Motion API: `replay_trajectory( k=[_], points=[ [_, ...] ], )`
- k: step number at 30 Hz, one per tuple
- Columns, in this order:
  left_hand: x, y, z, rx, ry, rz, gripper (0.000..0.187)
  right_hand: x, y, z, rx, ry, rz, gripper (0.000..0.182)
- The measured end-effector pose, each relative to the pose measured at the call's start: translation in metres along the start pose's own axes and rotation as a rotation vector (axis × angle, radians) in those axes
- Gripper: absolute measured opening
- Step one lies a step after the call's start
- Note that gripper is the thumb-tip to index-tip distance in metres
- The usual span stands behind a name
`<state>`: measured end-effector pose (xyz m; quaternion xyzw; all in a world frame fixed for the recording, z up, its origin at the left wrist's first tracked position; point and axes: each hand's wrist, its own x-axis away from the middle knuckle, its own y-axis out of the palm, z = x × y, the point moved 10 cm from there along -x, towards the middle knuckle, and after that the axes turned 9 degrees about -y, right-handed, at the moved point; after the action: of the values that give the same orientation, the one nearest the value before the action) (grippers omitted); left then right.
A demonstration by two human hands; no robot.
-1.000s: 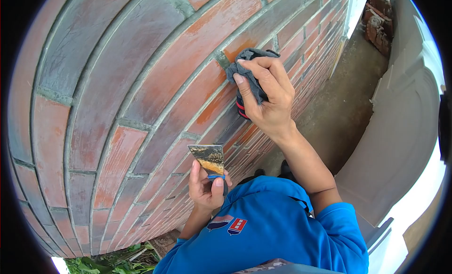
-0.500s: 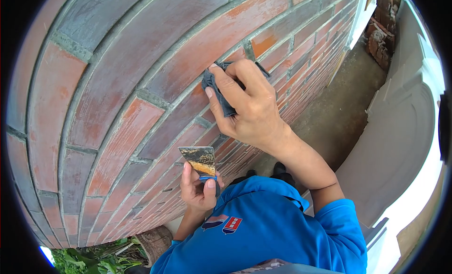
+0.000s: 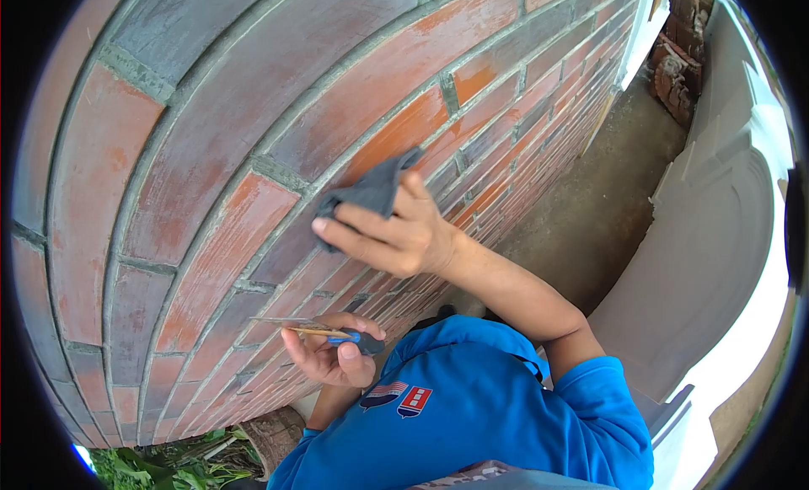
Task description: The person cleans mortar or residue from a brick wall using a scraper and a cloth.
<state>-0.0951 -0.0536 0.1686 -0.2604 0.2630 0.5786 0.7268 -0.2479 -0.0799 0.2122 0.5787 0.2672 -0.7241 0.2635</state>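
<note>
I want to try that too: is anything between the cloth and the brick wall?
Nothing visible: the right hand holds the gray cloth at the brick wall; the scraper is apart, in the left hand.

Red-and-grey brick wall, bare floor alongside, pale wall opposite, green leaves lower left

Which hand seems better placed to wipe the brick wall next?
Probably the right: the right hand holds the grey cloth at the brick wall, while the left hand, nearer the body, holds a scraper.
</note>
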Motion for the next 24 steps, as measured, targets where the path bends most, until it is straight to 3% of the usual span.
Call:
replay_trajectory(
  k=[5, 7, 10, 12, 14, 17, 19, 22, 24],
  points=[
    [0.009, -0.034, -0.001, -0.053, -0.085, 0.174, 0.073, 0.048, -0.056, 0.105, 0.317, 0.501, 0.354, 0.044],
    [0.012, -0.035, 0.002, -0.093, -0.072, 0.189, 0.071, 0.034, -0.04, 0.082, 0.245, 0.457, 0.34, 0.048],
    [0.011, -0.026, 0.013, -0.171, 0.125, 0.239, 0.07, -0.013, 0.016, -0.014, -0.03, 0.01, 0.045, 0.03],
    [0.002, -0.019, 0.032, -0.217, 0.296, 0.205, 0.07, -0.018, 0.039, -0.049, -0.08, -0.131, 0.095, 0.03],
    [-0.007, -0.015, 0.05, -0.247, 0.393, 0.21, 0.07, -0.043, 0.023, -0.019, -0.035, -0.087, 0.117, 0.029],
    [-0.011, -0.026, 0.05, -0.319, 0.249, 0.225, 0.068, -0.073, -0.021, 0.051, 0.151, 0.094, 0.189, 0.028],
    [-0.006, -0.032, 0.045, -0.299, 0.171, 0.274, 0.068, -0.061, -0.05, 0.109, 0.233, 0.35, 0.432, 0.031],
    [0.018, -0.041, 0.027, -0.254, 0.045, 0.329, 0.071, -0.057, -0.054, 0.123, 0.172, 0.42, 0.473, 0.038],
    [0.022, -0.037, 0.026, -0.222, 0.033, 0.282, 0.071, -0.067, -0.019, 0.075, 0.087, 0.33, 0.228, 0.042]
  ],
)
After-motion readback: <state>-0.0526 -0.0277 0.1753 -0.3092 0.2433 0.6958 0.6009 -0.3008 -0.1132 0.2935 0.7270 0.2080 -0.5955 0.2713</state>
